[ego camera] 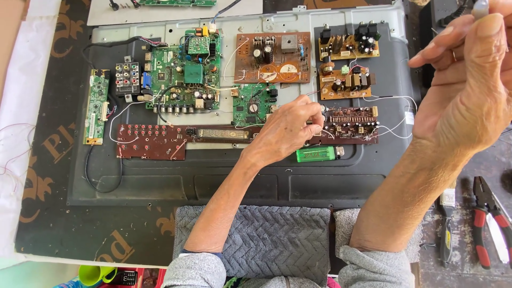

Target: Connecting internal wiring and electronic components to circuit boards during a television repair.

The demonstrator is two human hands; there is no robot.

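Over the grey back panel (160,184) of an opened flat television, a person's left hand (288,130) rests near the panel's middle, its fingers (314,120) pinched closed on thin white wires (392,114) beside a brown circuit board (349,125). Just below that hand lies a green lighter (316,154). Right of the panel, the right hand (469,80) is raised, fingers clenched around a small grey object (480,7) whose kind I cannot tell. Green circuit boards (184,74) cover the panel's upper left. Red-handled pliers (488,224) lie on the surface off the panel's lower right corner.
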